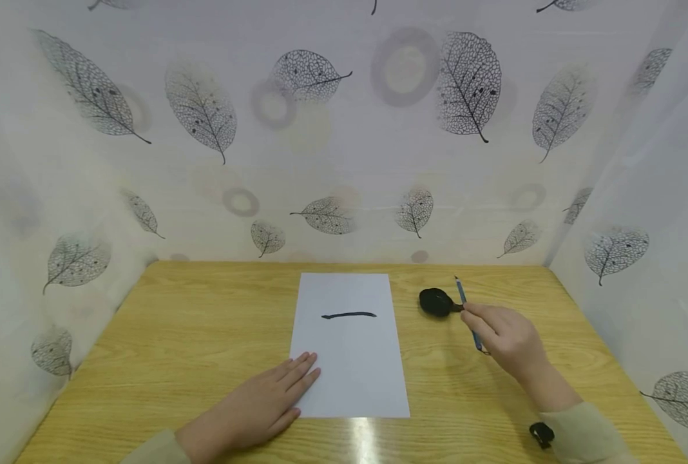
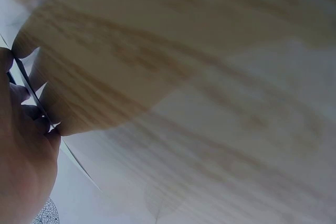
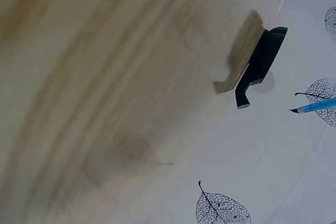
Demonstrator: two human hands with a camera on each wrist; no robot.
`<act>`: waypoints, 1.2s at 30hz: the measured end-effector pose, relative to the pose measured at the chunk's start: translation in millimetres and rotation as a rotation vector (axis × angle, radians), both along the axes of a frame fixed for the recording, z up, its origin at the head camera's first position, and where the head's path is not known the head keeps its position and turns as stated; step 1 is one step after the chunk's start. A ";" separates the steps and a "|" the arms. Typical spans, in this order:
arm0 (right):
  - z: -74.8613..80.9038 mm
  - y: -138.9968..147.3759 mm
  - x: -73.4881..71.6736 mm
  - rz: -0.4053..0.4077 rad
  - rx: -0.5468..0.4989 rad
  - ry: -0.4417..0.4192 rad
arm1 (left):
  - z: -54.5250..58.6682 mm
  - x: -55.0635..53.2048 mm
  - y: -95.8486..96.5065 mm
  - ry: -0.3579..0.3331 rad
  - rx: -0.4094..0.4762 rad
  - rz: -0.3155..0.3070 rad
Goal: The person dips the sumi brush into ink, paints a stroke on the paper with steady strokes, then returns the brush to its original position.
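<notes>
My left hand [image 1: 263, 403] lies on the lower left edge of a white sheet of paper [image 1: 355, 380], fingers extended across its border. The sheet carries one black horizontal brush stroke [image 1: 350, 315]. In my right hand [image 1: 509, 338] a blue ink brush [image 1: 461, 291] is pinched between thumb and fingers, its dark tip pointing toward the back wall. Just left of those fingers sits a black ink dish [image 1: 435, 302] with a short handle. The right wrist view shows the dish [image 3: 262, 59] side-on and the brush [image 3: 317, 105] at the right edge; the hand itself is out of that view.
The wood-grain table [image 1: 205, 322] reaches back to a pale sheet wall [image 1: 344, 161] printed with leaves, which also encloses both sides. A small black object [image 1: 542, 434] is beside my right sleeve.
</notes>
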State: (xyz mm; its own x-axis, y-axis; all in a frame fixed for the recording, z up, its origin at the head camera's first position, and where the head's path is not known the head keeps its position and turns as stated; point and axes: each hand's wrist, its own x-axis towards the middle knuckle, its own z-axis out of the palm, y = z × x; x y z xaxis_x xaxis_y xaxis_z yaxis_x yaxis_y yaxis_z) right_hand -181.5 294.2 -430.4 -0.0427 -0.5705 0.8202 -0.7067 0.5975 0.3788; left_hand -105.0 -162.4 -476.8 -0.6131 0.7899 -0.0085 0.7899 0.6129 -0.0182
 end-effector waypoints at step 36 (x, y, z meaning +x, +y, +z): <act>-27.5 40.1 -2.9 -0.062 0.529 0.048 | -1.3 -0.4 0.8 0.004 -0.006 0.001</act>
